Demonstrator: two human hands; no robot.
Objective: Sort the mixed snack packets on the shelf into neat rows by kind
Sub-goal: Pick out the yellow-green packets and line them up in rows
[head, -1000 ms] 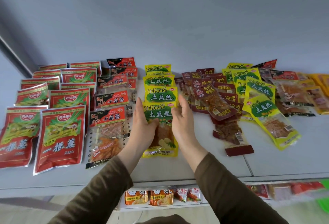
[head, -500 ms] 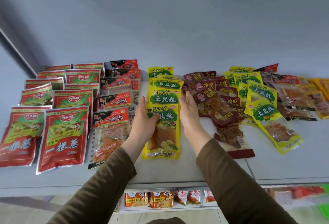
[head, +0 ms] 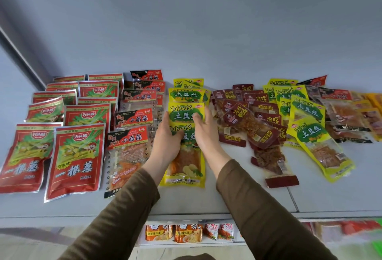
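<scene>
A column of yellow potato-strip packets (head: pixel 184 164) runs front to back in the middle of the white shelf (head: pixel 330 195). My left hand (head: pixel 166 138) lies along the column's left edge with its thumb on the front packet. My right hand (head: pixel 206 129) lies along the right edge, thumb on the second packet. Both hands have fairly straight fingers and press the column from its two sides. Red and green onion-stick packets (head: pixel 74 156) stand in rows at the left. Black-and-red gluten packets (head: pixel 128 150) form a column beside them.
A jumbled heap of dark red packets (head: pixel 260 127) lies right of my hands, with more yellow packets (head: pixel 310 133) loose beyond it and orange ones (head: pixel 372 102) at the far right. A grey wall backs the shelf. A lower shelf holds small orange packets (head: pixel 186 233).
Both hands have slid farther back along the yellow column, from the front packet up onto the second one. The packets around them have stayed in place.
</scene>
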